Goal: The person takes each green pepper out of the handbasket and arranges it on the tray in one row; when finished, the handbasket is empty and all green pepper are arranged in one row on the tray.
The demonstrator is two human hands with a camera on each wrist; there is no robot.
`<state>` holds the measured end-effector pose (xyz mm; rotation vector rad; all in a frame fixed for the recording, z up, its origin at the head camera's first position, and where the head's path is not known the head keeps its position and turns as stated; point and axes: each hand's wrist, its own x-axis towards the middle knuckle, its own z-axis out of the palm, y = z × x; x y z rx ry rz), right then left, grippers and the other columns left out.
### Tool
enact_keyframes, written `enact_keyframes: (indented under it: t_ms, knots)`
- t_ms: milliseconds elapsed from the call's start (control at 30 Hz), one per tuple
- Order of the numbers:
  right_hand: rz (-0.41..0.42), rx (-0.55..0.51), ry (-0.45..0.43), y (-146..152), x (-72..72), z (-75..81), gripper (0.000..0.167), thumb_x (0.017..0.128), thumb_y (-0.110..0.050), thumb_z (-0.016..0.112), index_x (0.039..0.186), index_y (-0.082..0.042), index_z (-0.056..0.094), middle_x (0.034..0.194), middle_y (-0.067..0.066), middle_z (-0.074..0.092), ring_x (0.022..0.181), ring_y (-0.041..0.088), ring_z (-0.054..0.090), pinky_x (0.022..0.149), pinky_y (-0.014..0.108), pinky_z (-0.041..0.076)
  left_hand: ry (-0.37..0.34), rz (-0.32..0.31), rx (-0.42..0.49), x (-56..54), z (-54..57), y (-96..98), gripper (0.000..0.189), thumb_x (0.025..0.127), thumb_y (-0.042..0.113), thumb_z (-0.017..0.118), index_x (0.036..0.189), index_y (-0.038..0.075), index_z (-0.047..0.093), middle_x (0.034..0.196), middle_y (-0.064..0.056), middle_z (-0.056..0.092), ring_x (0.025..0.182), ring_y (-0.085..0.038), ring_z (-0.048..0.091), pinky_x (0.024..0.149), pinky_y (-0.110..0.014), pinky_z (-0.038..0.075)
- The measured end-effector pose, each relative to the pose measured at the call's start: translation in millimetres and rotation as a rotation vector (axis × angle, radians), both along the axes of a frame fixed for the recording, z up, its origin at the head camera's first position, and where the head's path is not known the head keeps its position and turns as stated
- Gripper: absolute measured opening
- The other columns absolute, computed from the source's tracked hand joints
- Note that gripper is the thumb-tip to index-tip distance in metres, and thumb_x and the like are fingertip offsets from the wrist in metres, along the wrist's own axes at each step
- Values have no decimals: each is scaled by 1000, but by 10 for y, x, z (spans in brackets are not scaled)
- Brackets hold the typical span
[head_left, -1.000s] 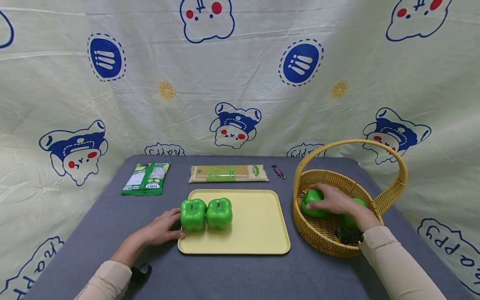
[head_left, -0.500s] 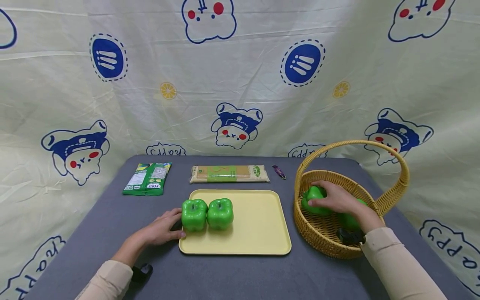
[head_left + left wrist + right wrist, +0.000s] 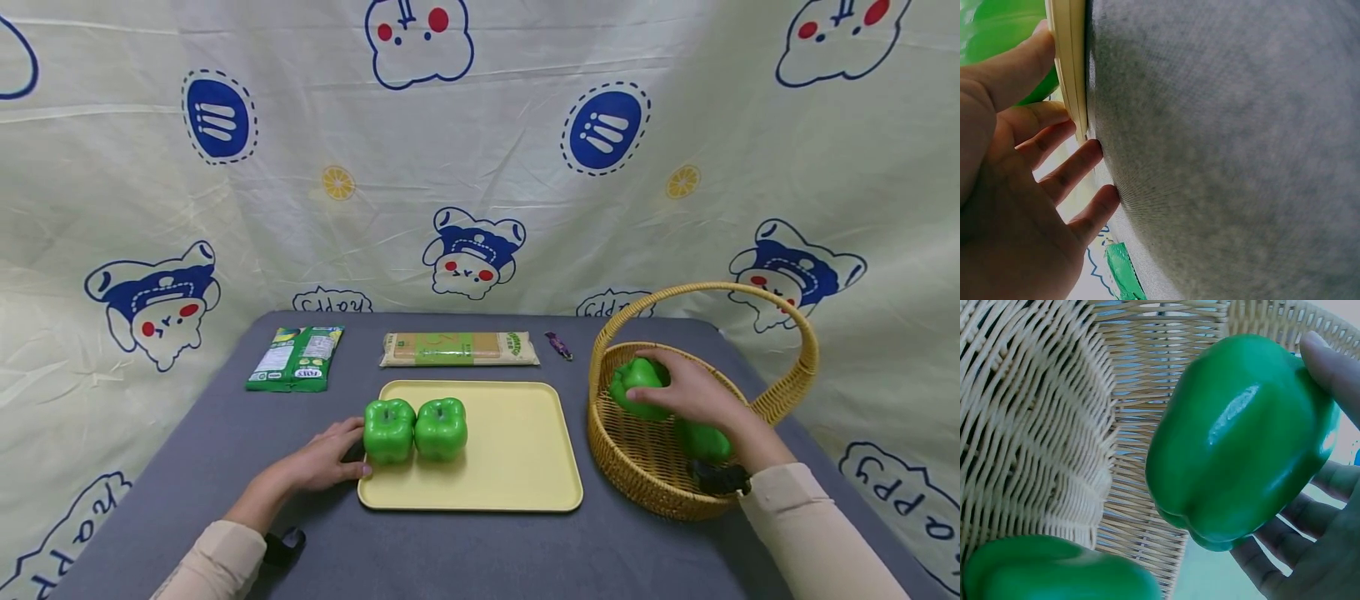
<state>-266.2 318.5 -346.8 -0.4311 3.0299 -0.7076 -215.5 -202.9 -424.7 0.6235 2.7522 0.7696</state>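
Observation:
My right hand (image 3: 693, 387) grips a green bell pepper (image 3: 1241, 437), its thumb on one side and fingers on the other. The pepper is raised inside the wicker basket (image 3: 630, 479), whose weave shows below it in the right wrist view. A second green bell pepper (image 3: 1060, 572) lies in the basket, partly hidden by my forearm in the head view. My left hand (image 3: 322, 457) rests at the left edge of the yellow tray (image 3: 517, 450), thumb and fingertips against the rim. Two green bell peppers, one on the left (image 3: 388, 431) and one beside it (image 3: 440, 429), sit on the tray.
Behind the tray lies a packet of noodles (image 3: 459, 348), with a small purple-wrapped sweet (image 3: 558, 345) to its right. A green snack bag (image 3: 296, 358) lies at the back left. The basket's tall handle (image 3: 787, 367) arches over the right side.
My right hand has lifted the bell pepper slightly from the basket floor and moved a little right. More of the other basket pepper shows now. My left hand has stayed in place.

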Motion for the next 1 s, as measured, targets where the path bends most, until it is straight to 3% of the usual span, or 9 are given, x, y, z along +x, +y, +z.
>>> enact_keyframes:
  t_ms: [367, 1000]
  knots:
    - [-49, 39, 80, 17, 171, 170, 85, 81, -60, 62, 142, -6, 38, 130, 23, 48, 104, 34, 53, 74, 40, 44, -2, 9, 1, -9, -27, -8, 66, 87, 30, 67, 138, -3, 43, 143, -21, 39, 133, -45, 33, 103, -66, 25]
    - [-10, 4, 193, -124, 567, 297, 81, 80, -48, 71, 143, -9, 38, 134, 23, 46, 107, 36, 51, 77, 49, 44, -20, 15, -8, 12, 13, 12, 67, 87, 31, 67, 139, -3, 42, 144, -21, 38, 133, -45, 33, 104, -66, 24]
